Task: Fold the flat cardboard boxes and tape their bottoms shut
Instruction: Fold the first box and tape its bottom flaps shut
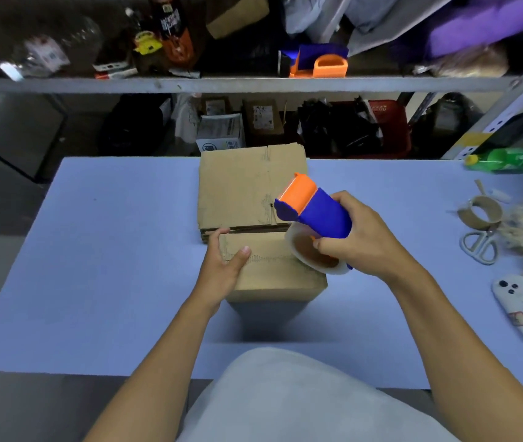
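- My left hand (pixel 225 266) presses flat on the folded box (pixel 272 266), mid-table (pixel 110 250), just before the flat stack (pixel 247 186).
- My right hand (pixel 359 237) grips the tape dispenser (pixel 314 215) above the box.
- Cardboard looks light, stiff, dentable: I'd hold it at the flaps beside the seam.

box (pixel 272 269): brown corrugated cardboard, matt, scuffed
flat boxes (pixel 247 186): same cardboard, creased, rough edges
tape dispenser (pixel 314 208): smooth plastic, blue and orange, slight sheen
tape roll (pixel 314 253): clear glossy film
table (pixel 110 266): smooth matt blue top
scissors (pixel 478 244): pale plastic handles
bottle (pixel 502 159): green glossy plastic
shelf (pixel 253 84): grey painted metal
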